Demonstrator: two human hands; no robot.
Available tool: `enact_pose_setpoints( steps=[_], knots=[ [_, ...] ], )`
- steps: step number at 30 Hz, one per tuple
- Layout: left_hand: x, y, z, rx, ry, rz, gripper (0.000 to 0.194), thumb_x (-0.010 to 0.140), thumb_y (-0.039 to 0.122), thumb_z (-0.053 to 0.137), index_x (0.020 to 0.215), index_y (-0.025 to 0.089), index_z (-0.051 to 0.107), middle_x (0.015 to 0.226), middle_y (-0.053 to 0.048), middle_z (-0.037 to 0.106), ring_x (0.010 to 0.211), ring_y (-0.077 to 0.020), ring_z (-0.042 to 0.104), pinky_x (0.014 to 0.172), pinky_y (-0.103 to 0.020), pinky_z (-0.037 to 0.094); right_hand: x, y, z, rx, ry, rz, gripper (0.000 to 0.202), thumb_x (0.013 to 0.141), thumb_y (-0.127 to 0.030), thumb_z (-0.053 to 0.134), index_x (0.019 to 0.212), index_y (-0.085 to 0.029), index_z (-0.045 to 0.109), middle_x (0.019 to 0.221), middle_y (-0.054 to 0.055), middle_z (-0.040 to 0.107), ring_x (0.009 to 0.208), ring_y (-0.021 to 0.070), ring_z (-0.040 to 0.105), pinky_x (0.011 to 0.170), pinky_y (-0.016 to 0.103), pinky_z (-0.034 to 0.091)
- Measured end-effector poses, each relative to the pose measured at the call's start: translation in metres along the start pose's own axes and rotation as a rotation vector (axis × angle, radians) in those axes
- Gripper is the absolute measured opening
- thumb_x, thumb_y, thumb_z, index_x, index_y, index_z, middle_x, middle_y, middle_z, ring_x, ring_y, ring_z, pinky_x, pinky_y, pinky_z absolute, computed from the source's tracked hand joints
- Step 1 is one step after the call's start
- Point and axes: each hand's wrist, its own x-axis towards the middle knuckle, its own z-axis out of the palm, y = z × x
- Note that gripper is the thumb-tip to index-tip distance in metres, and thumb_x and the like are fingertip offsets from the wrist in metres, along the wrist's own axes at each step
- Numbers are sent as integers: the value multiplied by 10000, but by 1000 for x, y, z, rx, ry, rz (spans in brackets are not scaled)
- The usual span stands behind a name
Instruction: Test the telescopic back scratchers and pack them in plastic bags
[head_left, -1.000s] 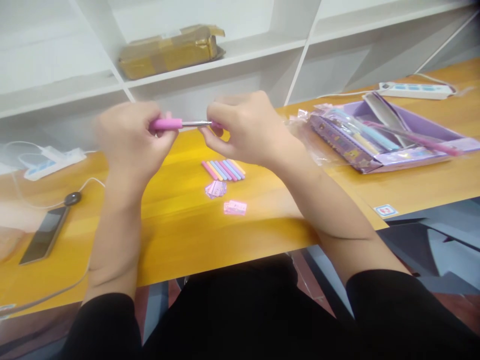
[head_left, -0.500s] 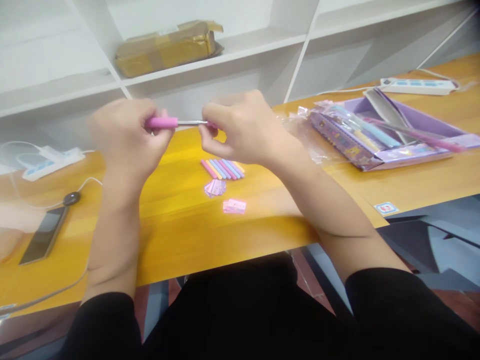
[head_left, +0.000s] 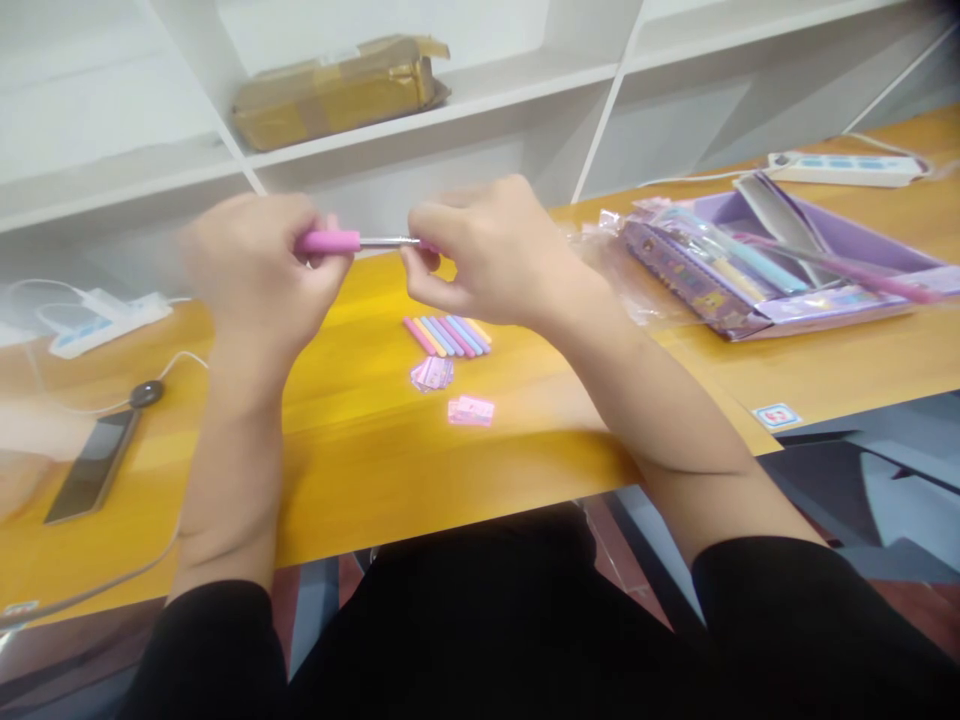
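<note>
A pink pen [head_left: 331, 242] with a thin, silvery middle section is held level between my hands, above the table. My left hand [head_left: 259, 280] is closed around its thick pink barrel. At the other end, my right hand [head_left: 495, 250] pinches the tip between thumb and fingers, and a bit of pink shows there. Below them on the table lies a row of pastel sticks [head_left: 448, 337] in pink, yellow, blue and purple. Nearer to me are a small fanned pile of printed cards [head_left: 433, 373] and another little group of pink cards [head_left: 471, 410].
To the right stands an open purple box [head_left: 862, 225] holding packaged pens, beside crumpled clear plastic [head_left: 611, 255]. A phone [head_left: 94, 468] and a power strip [head_left: 112, 325] lie left; another power strip [head_left: 847, 169] sits far right. A taped parcel [head_left: 337, 95] rests on the shelf behind.
Both hands keep the same hold on the pen. The whole scene has shifted slightly within the view; nothing else has visibly moved.
</note>
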Motion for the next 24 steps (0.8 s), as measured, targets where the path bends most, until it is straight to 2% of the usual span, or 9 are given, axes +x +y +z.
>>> enact_pose_setpoints(
  steps=[4, 10, 14, 17, 20, 24],
  knots=[
    [1, 0, 0, 40, -41, -30, 461, 853, 285, 714, 686, 275, 284, 635, 16, 231, 638, -209, 225, 721, -432, 148, 0, 0, 0, 30, 1, 11, 203, 1106, -299, 530, 960, -225, 649, 842, 58, 668, 786, 222, 621, 714, 360, 332],
    [3, 2, -4, 123, -66, -35, 430, 849, 302, 703, 680, 243, 312, 629, 7, 325, 650, -173, 226, 706, -412, 147, 1, -5, 2, 46, 21, 79, 229, 1103, -334, 554, 933, -231, 667, 810, 58, 653, 809, 233, 622, 718, 361, 338],
    [4, 5, -9, 126, -89, -39, 420, 850, 297, 708, 687, 232, 326, 631, 19, 269, 650, -151, 141, 695, -400, 144, 2, -9, 3, 44, 20, 126, 230, 1099, -326, 564, 933, -229, 691, 777, 53, 628, 815, 239, 637, 731, 350, 349],
    [6, 10, -13, 138, -100, -67, 428, 843, 301, 709, 679, 244, 318, 629, 10, 259, 646, -177, 145, 691, -419, 147, 3, -11, 4, 32, 22, 141, 227, 1089, -316, 570, 927, -228, 703, 758, 55, 621, 810, 239, 635, 728, 345, 347],
    [8, 14, -15, 158, -162, -119, 482, 877, 329, 722, 676, 263, 289, 628, -15, 302, 650, -228, 204, 694, -447, 163, 3, -10, 6, 30, 25, 131, 218, 1074, -290, 560, 918, -228, 700, 747, 54, 623, 793, 236, 627, 720, 347, 336],
    [9, 13, -14, 175, -142, -124, 466, 854, 317, 707, 669, 278, 280, 627, -17, 282, 650, -242, 224, 695, -451, 155, 3, -8, 8, 35, 31, 117, 193, 1038, -250, 549, 905, -226, 686, 724, 49, 601, 763, 230, 618, 720, 348, 322]
  ],
)
